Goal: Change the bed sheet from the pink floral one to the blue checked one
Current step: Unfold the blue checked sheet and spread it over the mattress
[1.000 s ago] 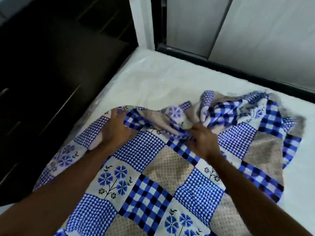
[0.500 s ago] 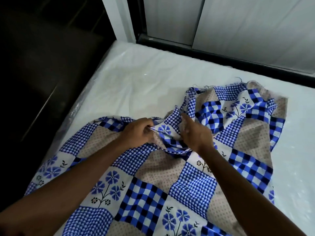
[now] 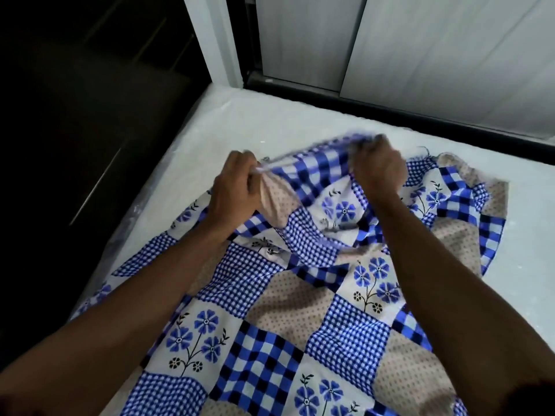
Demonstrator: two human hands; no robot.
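The sheet (image 3: 288,298), thin cloth printed as a patchwork of bold blue checks, fine gingham, blue flowers and dotted beige squares, lies rumpled on the white, glossy mattress (image 3: 270,121). It spreads from the near edge toward the far right, where a frayed hem curls. The left hand (image 3: 237,187) and right hand (image 3: 377,168), a little apart, each clench a bunch of its far edge, raised and stretched left to right between them. 2 grey wood-grain panels (image 3: 450,55) stand behind.
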